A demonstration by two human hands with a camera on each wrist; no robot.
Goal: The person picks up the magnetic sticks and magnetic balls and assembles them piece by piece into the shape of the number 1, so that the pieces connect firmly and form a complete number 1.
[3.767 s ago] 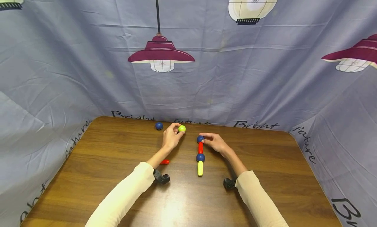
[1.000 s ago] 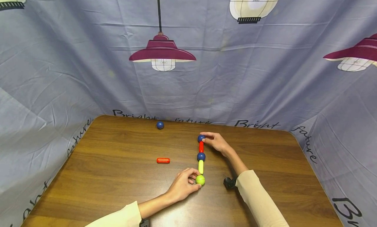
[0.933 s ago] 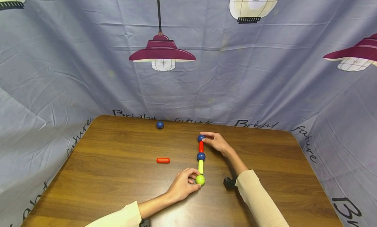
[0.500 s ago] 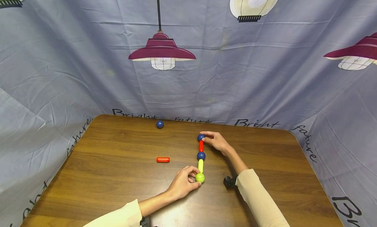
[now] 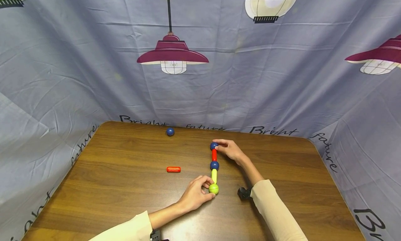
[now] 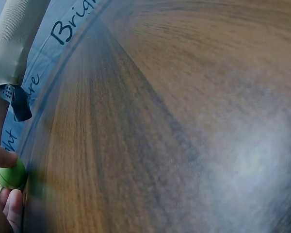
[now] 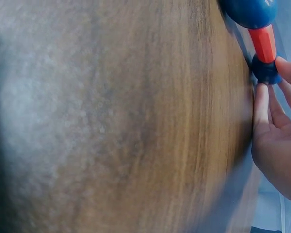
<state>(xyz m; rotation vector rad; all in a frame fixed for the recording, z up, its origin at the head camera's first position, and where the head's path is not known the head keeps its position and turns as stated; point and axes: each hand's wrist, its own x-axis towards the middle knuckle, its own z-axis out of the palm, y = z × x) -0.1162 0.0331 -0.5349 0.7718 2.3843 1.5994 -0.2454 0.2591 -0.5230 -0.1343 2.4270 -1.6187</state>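
**Both ends pinched, nothing holding the middle: a kink waiting to happen?**

So the pieces run in a near-straight row on the table (image 5: 125, 185): far blue ball (image 5: 214, 145), red rod (image 5: 214, 155), middle blue ball (image 5: 214, 165), yellow rod (image 5: 214, 176), green ball (image 5: 213, 189). Right hand (image 5: 230, 151) has the far blue ball between thumb and fingertips, spread about as wide as the ball. Left hand (image 5: 195, 195) has the green ball the same way, thumb on the near side, fingers curled in at the far side.

My worry is the middle blue ball, since neither hand touches it. If the left hand shoves harder than the right braces, I'd bet the row buckles sideways there. Pull instead, and the yellow rod might pop off one of its balls. Can't tell how firmly anything's joined, btw.

Balls are round and look smooth, so a sloppy pinch could slip too.

Also, loose blue ball (image 5: 170, 131) sits near the back edge; a bump could roll it off. Loose red rod (image 5: 173, 169) lies well left of the row, so probably safe unless the left forearm sweeps over it.
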